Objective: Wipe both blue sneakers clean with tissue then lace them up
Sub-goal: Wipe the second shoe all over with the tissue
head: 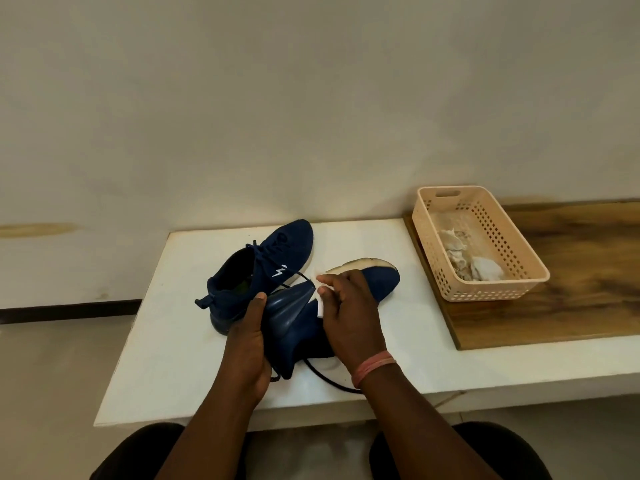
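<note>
Two blue sneakers are on the white table (166, 358). The far sneaker (263, 268) stands upright, laced, its toe pointing away. The near sneaker (298, 327) lies tilted on its side, white sole edge facing away, toe to the right. My left hand (247, 344) grips its heel end, thumb on the heel cap. My right hand (349, 313) pinches a folded white tissue (320, 304) and presses it against the sneaker's side. A dark lace (329, 379) trails from the near sneaker onto the table by my right wrist.
A peach perforated plastic basket (498, 282) holding crumpled used tissues sits on a wooden board (571, 306) at the right. A plain wall stands just behind the table. My knees are below the table's front edge.
</note>
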